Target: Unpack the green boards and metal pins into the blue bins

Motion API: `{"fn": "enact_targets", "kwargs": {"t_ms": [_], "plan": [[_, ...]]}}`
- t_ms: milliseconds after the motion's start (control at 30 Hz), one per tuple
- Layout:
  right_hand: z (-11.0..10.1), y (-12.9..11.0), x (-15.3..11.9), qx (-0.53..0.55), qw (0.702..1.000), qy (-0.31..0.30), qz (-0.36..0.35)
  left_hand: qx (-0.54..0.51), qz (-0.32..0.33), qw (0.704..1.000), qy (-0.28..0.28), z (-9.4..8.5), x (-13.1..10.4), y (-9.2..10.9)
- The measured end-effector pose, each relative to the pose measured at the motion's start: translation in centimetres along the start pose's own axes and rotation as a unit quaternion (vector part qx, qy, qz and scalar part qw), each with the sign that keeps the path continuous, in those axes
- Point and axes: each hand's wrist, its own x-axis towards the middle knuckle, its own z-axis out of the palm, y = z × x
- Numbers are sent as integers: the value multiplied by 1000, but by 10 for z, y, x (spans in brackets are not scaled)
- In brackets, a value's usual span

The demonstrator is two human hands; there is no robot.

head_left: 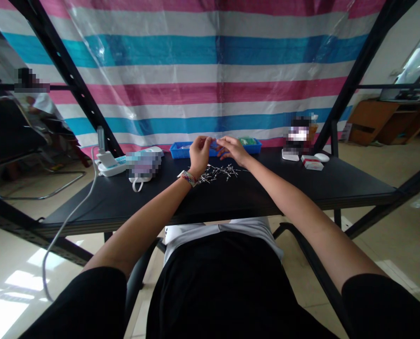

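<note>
Left hand (200,154) has fingertips drawn together; right hand (233,149) has fingers partly spread. Whether either grips anything cannot be determined. Thin metal pieces (226,172) lie piled below on the surface (210,200); a lowered wrist could scatter them.

On the desk (217,202), the tray (178,152) lies behind the heap of pins (228,173); the power strip (113,169) sits left of the heap, the box (312,163) right.

Head view, facing forward, downward, near tabletop (336,183)
</note>
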Motion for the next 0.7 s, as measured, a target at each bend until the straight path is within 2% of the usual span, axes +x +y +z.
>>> {"fn": "enact_targets", "kwargs": {"t_ms": [67, 167, 400, 567, 700], "plan": [[11, -1, -5, 16, 1000, -4, 5, 10, -7, 1000, -3, -5, 3, -4], [19, 1, -7, 15, 999, 27, 8, 20, -17, 1000, -14, -6, 4, -7], [9, 15, 3, -53, 991, 94, -74, 48, -28, 998, 22, -4, 5, -13], [1, 18, 5, -129, 974, 108, -155, 18, -100, 994, -35, -8, 4, -19], [-2, 18, 5, -123, 971, 103, -176, -7, -121, 990, -70, -8, 5, -18]]}}
